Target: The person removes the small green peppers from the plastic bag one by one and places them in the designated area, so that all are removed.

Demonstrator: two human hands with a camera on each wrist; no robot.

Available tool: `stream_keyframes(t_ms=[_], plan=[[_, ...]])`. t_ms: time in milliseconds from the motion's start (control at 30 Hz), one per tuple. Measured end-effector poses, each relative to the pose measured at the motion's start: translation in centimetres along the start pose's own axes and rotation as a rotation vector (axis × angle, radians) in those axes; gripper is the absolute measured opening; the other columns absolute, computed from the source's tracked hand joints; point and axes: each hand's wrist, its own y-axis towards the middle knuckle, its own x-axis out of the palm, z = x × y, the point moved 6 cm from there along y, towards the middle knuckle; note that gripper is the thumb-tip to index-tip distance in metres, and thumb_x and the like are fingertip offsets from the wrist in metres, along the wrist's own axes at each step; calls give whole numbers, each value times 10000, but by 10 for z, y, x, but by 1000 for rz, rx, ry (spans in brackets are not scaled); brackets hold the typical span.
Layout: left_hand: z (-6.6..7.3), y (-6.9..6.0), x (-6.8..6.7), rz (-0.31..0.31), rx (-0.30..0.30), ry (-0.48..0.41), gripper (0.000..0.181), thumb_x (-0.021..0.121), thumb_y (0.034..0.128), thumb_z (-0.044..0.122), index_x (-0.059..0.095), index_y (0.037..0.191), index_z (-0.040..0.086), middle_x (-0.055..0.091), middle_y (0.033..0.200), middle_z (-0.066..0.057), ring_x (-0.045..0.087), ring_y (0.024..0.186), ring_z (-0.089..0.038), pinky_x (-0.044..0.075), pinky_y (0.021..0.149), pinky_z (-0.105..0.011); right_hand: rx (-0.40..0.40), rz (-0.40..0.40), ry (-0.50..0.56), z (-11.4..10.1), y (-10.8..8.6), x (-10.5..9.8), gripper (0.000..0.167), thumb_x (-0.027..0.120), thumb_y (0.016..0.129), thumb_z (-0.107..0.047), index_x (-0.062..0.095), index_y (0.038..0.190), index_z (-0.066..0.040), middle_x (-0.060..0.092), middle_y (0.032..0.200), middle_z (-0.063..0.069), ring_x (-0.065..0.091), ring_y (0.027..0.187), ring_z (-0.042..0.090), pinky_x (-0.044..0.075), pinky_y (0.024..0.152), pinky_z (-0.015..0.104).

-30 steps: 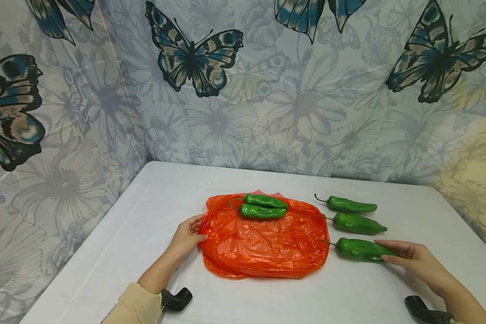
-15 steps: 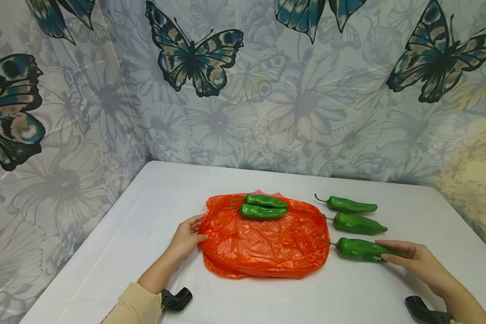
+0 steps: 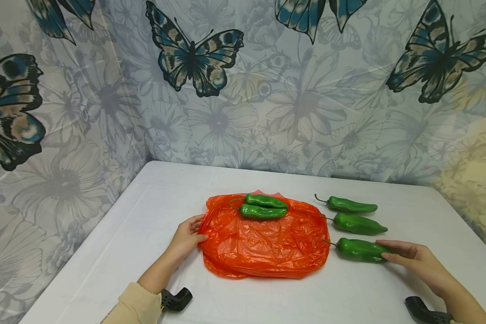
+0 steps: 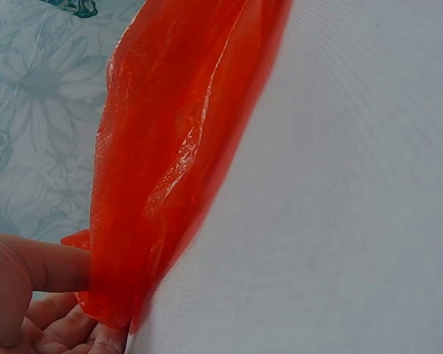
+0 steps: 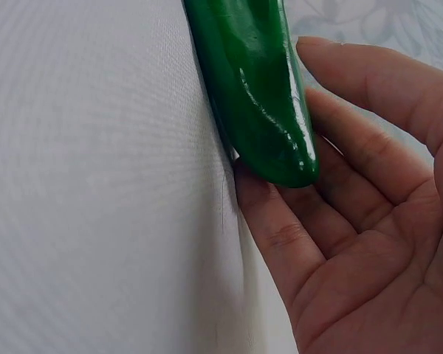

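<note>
A crinkled orange-red plastic bag [image 3: 267,247] lies flat on the white table. My left hand [image 3: 185,236] pinches its left edge; in the left wrist view the thumb [image 4: 59,267] presses on the film with fingers underneath. On the right, my right hand [image 3: 417,261] holds the tip of the nearest long green pepper [image 3: 360,250], thumb and fingers on either side. The right wrist view shows that pepper's glossy tip [image 5: 262,110] between them. Two green peppers, one behind [image 3: 267,200] and one in front [image 3: 263,212], lie side by side on the bag's far part.
Beyond the held pepper, two more green peppers lie on the table, a middle one [image 3: 358,223] and a far one [image 3: 352,204], stems pointing left. The white table [image 3: 162,189] meets a butterfly-patterned cloth [image 3: 227,130] at its back and sides.
</note>
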Motion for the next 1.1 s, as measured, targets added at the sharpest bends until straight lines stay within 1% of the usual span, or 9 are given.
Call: stream_keyframes(t_ms=[133, 400, 567, 800, 967, 1100], plan=[[0, 0, 0, -2, -1, -1, 576, 597, 788, -104, 468, 1339, 8, 531, 1294, -226, 493, 1198, -346, 411, 1014, -470, 4, 4, 3, 1, 0, -1, 477, 598, 900, -269, 534, 1292, -7, 547, 1092, -354, 366, 973, -293, 410, 716, 65], [1, 0, 1, -5, 3, -2, 572, 596, 788, -105, 473, 1335, 9, 533, 1292, -226, 494, 1199, -346, 412, 1015, -469, 37, 0, 2, 4, 0, -3, 478, 588, 906, -292, 534, 1299, -26, 544, 1092, -363, 325, 957, -323, 395, 712, 60], [2, -1, 1, -4, 3, -2, 572, 595, 790, -103, 470, 1337, 7, 530, 1295, -227, 491, 1201, -347, 407, 1020, -470, 15, 8, 23, 3, -1, -5, 453, 578, 915, -252, 531, 1294, -7, 577, 1100, -330, 361, 977, -304, 405, 719, 55], [2, -1, 0, -4, 2, 0, 572, 591, 791, -105, 468, 1339, 5, 522, 1305, -233, 484, 1212, -353, 408, 1020, -472, -2, 43, 50, 1, -4, -12, 404, 558, 929, -208, 544, 1283, -13, 588, 1074, -333, 438, 970, -259, 436, 708, 78], [1, 0, 0, -4, 1, -3, 573, 590, 789, -109, 468, 1338, 3, 523, 1302, -234, 484, 1212, -356, 403, 1024, -477, -46, 33, 53, -6, -3, -15, 394, 547, 934, -176, 533, 1287, 0, 591, 1099, -319, 426, 994, -264, 420, 710, 59], [1, 0, 1, -6, 0, -3, 574, 589, 789, -107, 467, 1338, 1, 516, 1309, -239, 476, 1222, -364, 395, 1030, -482, -81, 25, 58, -13, -3, -18, 386, 537, 937, -141, 522, 1291, 12, 591, 1113, -310, 445, 1008, -246, 419, 712, 57]])
